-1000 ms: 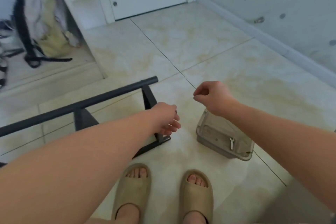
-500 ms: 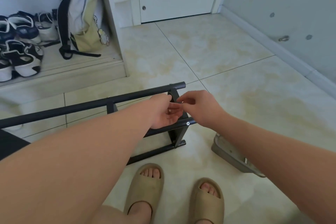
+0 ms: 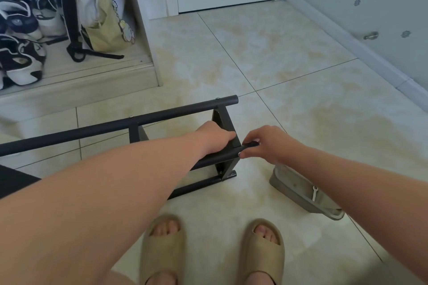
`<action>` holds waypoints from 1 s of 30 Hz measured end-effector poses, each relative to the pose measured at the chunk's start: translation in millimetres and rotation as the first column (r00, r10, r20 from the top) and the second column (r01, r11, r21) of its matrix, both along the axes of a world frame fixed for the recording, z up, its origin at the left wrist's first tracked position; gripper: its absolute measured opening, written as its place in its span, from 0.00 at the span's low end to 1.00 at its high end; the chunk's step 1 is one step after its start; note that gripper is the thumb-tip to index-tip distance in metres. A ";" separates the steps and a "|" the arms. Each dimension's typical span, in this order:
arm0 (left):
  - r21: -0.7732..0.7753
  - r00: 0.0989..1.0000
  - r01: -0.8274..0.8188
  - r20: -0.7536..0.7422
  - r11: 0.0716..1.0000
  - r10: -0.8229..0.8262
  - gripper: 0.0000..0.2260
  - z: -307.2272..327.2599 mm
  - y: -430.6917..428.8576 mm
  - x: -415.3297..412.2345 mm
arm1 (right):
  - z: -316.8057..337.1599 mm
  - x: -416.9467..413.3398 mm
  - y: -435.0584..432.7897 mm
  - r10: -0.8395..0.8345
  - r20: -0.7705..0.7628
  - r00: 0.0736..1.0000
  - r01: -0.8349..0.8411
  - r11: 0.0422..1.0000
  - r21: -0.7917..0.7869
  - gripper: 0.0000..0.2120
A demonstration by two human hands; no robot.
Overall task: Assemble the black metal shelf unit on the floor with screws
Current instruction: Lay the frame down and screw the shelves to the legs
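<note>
The black metal shelf unit (image 3: 148, 118) lies on its side on the tiled floor, its long bars running off to the left. My left hand (image 3: 215, 136) grips the near bar beside the end bracket. My right hand (image 3: 266, 143) pinches the tip of that same bar, thumb and fingers closed round it next to a small screw head (image 3: 238, 153). Whether a screw sits between those fingers is hidden.
A grey plastic tray (image 3: 298, 194) holding a small white wrench (image 3: 314, 192) lies at the right, partly under my forearm. My sandalled feet (image 3: 162, 245) stand close below. A low step (image 3: 76, 85) with shoes and a backpack (image 3: 97, 7) is at the left; a white door behind.
My right hand has come left from above the tray to the bar's end. The left hand has closed on the bar. The view has swung left, showing the shoes and backpack.
</note>
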State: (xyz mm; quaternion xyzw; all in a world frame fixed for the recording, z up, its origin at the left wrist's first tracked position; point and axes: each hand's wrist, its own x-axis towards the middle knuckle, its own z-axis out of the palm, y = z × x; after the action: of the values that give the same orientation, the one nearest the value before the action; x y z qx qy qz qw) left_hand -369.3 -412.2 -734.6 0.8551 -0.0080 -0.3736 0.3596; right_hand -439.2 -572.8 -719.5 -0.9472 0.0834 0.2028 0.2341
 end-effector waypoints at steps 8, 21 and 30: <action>0.014 0.991 0.133 -0.026 0.991 -0.133 0.14 -2.9 9.5 -21.2 | 8.2 -35.4 17.2 0.056 -0.037 0.998 -0.058 0.997 -0.056 0.17; 0.116 0.928 0.372 -0.011 0.921 -0.374 0.17 16.6 81.0 -160.7 | 15.4 -189.5 111.4 -0.057 -0.165 0.985 0.049 0.997 -0.051 0.18; 0.116 0.876 0.479 -0.001 0.870 -0.482 0.18 30.5 105.0 -226.0 | 23.6 -242.9 141.8 -0.001 -0.247 0.969 -0.026 0.994 -0.105 0.21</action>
State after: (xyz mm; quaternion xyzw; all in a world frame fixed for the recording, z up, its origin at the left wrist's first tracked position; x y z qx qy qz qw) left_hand -595.3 -307.2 -704.2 0.8503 -0.2040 -0.4390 0.2065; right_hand -682.1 -431.0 -696.0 -0.9264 0.1165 0.3155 0.1691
